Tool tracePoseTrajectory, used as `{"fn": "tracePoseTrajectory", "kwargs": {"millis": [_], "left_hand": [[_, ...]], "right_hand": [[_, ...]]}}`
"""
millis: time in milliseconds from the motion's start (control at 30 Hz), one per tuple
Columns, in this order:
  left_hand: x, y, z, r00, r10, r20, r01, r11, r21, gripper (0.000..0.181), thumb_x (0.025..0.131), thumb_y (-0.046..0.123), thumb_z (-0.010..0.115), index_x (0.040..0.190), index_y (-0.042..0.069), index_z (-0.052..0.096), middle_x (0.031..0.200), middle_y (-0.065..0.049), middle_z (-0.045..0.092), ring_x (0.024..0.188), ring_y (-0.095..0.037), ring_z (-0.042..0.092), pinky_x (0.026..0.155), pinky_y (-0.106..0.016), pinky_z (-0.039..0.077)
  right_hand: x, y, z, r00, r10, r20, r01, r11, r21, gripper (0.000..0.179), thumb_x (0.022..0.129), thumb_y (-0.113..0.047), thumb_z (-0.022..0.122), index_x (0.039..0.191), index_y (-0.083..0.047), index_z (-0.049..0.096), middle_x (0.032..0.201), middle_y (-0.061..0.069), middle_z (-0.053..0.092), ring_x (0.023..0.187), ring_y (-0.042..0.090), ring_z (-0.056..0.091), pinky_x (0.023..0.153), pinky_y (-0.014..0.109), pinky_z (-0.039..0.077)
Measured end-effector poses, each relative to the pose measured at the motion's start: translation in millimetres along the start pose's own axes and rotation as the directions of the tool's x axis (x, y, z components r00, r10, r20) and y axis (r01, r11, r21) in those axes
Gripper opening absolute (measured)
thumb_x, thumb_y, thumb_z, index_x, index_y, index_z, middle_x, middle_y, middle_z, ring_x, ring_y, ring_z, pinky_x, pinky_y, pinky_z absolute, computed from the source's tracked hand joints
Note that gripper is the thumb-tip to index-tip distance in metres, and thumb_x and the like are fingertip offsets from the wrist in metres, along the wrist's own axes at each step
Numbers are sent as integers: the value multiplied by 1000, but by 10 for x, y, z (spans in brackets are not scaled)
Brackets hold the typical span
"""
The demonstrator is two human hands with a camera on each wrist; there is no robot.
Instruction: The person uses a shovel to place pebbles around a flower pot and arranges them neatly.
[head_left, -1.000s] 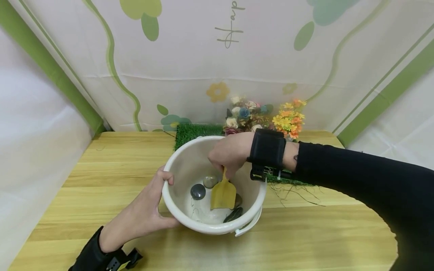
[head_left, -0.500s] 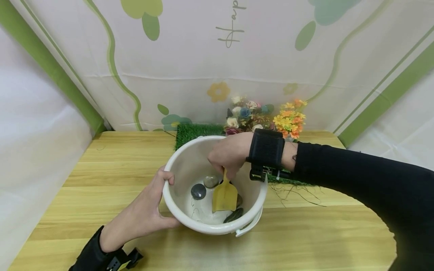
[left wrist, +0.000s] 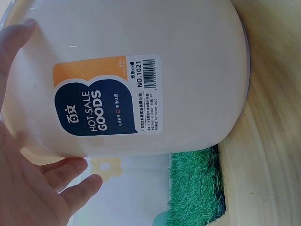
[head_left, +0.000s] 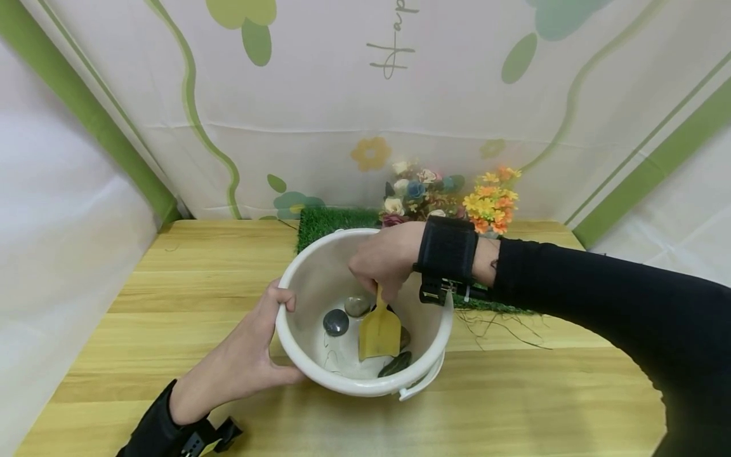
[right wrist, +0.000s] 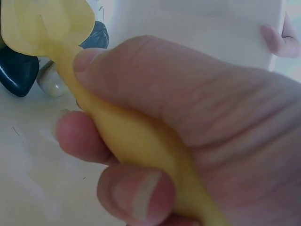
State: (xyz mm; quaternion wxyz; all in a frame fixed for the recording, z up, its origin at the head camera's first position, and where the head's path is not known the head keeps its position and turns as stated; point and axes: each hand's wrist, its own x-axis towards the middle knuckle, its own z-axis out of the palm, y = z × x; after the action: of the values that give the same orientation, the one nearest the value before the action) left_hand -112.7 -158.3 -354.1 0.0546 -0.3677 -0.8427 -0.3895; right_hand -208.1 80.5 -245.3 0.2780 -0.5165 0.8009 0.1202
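A white bucket (head_left: 360,387) stands on the wooden table. My left hand (head_left: 251,349) holds its left side, fingertips curled over the rim and thumb against the outside wall. Reaching inside from the right, my right hand (head_left: 388,257) grips the handle of a small yellow toy shovel (head_left: 379,334); its blade is low in the bucket, pointing toward the near wall. Around the blade lie smooth stones: a dark grey one (head_left: 335,322), a greyish-olive one (head_left: 356,306), a dark green one (head_left: 395,365) and a brownish one partly behind the blade. A printed label (left wrist: 108,96) shows on the bucket's outside.
Behind the bucket lies an artificial grass mat (head_left: 337,222). Mixed artificial flowers (head_left: 415,190) and yellow-orange ones (head_left: 491,203) stand at the back. Thin dark strands (head_left: 505,330) stick out from the mat's near right edge. The bucket's white handle (head_left: 427,379) hangs at its near right.
The shovel blade has slid slightly toward the near side of the bucket. My left hand keeps the same hold on the rim, and the stones show no clear movement.
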Motion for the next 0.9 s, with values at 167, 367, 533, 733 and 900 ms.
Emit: {"fn": "tracePoseTrajectory", "kwargs": {"millis": [167,367,533,733,900], "left_hand": [[-9,-1,4,1000,4,-1,-4,1000,-1,76,60,40,82,107,12,29,131,-4,33,113,-21,42,82,-36,46],[-9,-5,1,1000,6,0,-6,1000,3,76,62,43,81,108,12,29,133,-5,32,114,-21,41,81,-36,46],[-6,-6,0,1000,3,1,-3,1000,5,76,62,42,81,108,12,29,133,-5,33,112,-21,43,79,-35,46],[-10,-3,0,1000,2,4,-2,1000,3,76,62,41,81,108,12,29,132,-5,33,112,-21,42,80,-36,46],[-14,-4,-1,1000,-5,6,5,1000,1,76,62,43,81,108,12,28,132,-5,33,113,-20,42,81,-36,46]], "right_hand": [[3,11,-5,1000,-18,22,17,1000,23,35,75,-9,65,50,-16,41,48,-7,24,44,8,21,47,24,22],[3,31,-33,997,-67,30,65,996,55,35,73,-5,59,49,-15,35,48,-6,19,44,9,18,47,25,19],[5,41,-52,995,-88,40,85,993,76,34,71,-2,56,48,-15,34,47,-5,20,42,9,21,46,24,21],[16,13,-23,999,-37,7,37,999,22,34,73,-6,62,50,-16,39,48,-6,23,45,9,21,47,25,20],[85,61,40,997,-74,15,74,997,26,34,72,-7,63,49,-17,40,47,-7,25,44,9,22,47,25,21]]}}
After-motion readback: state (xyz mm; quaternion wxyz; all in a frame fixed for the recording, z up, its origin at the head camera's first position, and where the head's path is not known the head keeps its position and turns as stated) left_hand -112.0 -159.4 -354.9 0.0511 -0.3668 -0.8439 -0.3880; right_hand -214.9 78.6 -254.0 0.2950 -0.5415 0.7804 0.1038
